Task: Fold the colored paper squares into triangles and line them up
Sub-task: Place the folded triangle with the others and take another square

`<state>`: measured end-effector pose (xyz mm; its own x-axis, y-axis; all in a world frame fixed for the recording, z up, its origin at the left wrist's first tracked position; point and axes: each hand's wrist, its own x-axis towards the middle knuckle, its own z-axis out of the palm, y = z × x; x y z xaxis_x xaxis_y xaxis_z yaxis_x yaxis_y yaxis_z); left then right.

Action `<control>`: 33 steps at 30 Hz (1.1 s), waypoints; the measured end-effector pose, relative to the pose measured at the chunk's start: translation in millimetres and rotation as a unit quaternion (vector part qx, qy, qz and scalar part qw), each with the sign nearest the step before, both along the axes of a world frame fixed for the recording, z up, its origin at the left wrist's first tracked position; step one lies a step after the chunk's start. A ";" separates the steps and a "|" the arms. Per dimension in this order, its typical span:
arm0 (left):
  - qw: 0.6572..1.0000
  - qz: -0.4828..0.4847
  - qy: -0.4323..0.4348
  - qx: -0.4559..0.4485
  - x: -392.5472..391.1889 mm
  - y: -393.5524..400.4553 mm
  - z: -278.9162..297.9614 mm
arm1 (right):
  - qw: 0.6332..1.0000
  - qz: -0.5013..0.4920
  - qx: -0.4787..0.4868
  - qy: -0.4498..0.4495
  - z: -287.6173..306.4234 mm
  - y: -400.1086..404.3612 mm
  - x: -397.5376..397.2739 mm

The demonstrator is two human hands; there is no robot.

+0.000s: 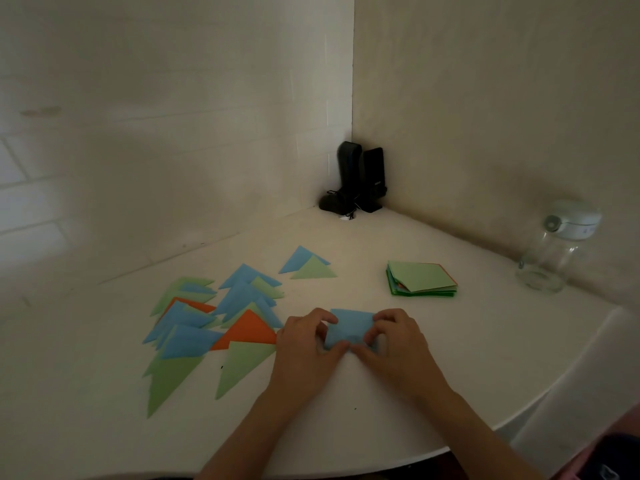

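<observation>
A blue paper square (349, 325) lies on the white table in front of me, partly folded. My left hand (306, 342) pinches its left side and my right hand (394, 341) pinches its right side; both hands cover its lower edge. To the left lie several folded triangles (214, 317) in blue, green and orange, overlapping in loose rows. Two more triangles (306, 265), one blue and one green, sit farther back. A stack of unfolded squares (420, 278) with a green sheet on top rests to the right of them.
Two black speakers (362, 180) with cables stand in the wall corner. A clear glass jar (554, 251) with a white lid stands at the right by the wall. The table's curved front edge (485, 434) runs below my arms.
</observation>
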<state>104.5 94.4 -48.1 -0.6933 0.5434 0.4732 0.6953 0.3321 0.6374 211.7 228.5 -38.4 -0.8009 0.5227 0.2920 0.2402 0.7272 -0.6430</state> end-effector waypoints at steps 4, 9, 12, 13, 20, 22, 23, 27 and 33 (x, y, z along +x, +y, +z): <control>0.999 -0.034 -0.029 0.021 -3.3 -3.7 3.6 | 0.998 0.018 -0.023 -0.057 8.4 4.8 -4.2; 0.996 -0.058 -0.055 0.038 -7.8 -10.7 1.3 | 0.991 0.059 -0.086 -0.083 15.8 20.6 -4.1; 0.995 -0.074 -0.034 0.052 -9.4 -8.7 0.1 | 0.985 0.072 -0.105 -0.119 19.1 28.9 0.4; 0.995 -0.081 -0.030 0.052 -9.7 -7.6 -0.1 | 0.983 0.079 -0.104 -0.128 19.4 30.9 1.0; 0.988 -0.145 0.008 -0.047 -21.3 -5.0 9.8 | 0.987 0.117 -0.085 -0.072 24.6 33.3 3.6; 0.982 -0.148 0.054 -0.107 -26.0 -4.7 12.3 | 0.991 0.130 0.006 -0.036 21.5 36.5 2.9; 0.978 -0.147 0.076 -0.129 -26.8 -5.0 14.1 | 0.989 0.137 0.041 -0.027 20.2 38.3 1.5; 0.968 -0.138 0.149 -0.150 -18.7 -6.7 22.2 | 0.982 0.138 0.120 -0.048 21.7 40.0 -5.7; 0.971 -0.094 0.167 -0.140 15.9 -14.1 19.6 | 0.978 0.147 0.148 -0.010 22.6 31.8 4.7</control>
